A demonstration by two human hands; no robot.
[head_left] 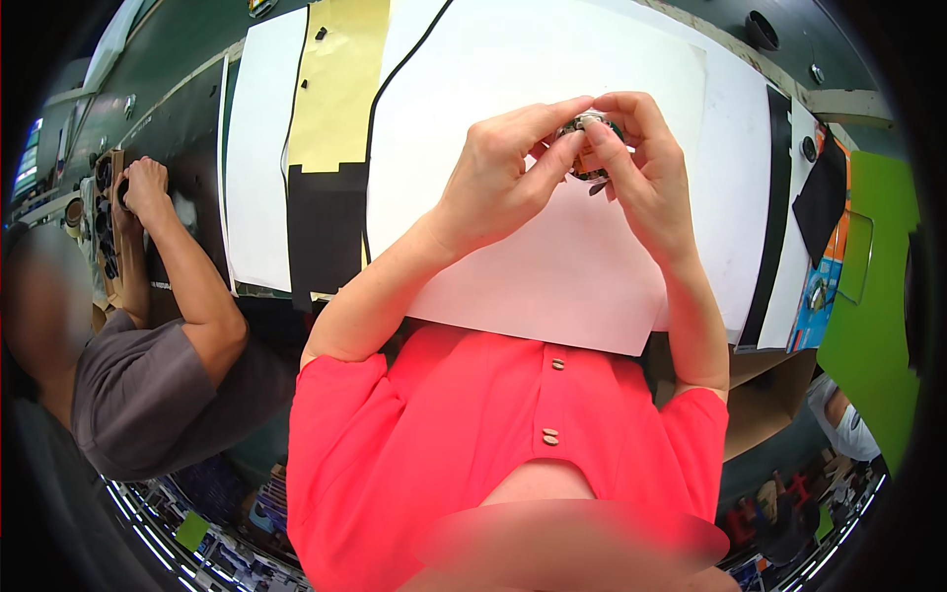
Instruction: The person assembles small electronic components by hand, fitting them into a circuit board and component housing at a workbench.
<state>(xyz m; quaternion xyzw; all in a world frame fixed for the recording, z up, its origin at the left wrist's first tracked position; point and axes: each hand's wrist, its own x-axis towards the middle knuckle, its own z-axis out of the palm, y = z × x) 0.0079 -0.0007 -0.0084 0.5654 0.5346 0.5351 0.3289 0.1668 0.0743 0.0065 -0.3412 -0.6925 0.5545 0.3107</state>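
Observation:
Both my hands meet over the white-covered table [513, 59], right of the middle. Between them sits a small round electronic part [589, 163] with orange and dark areas and some metal at its top. My left hand [508, 163] pinches it from the left, thumb and forefinger at its upper edge. From the other side my right hand [641, 168] grips it, the thumb pressed along its face. A small dark piece sticks out at the lower end of the part. My fingers hide most of its rim and back.
To the left, a yellow sheet [340, 89] carries two tiny black pieces, with a black patch [327, 227] below it. A black cord [409, 59] runs across the table. At far left a co-worker [158, 385] handles a dark object by a box. A green board [873, 296] stands at right.

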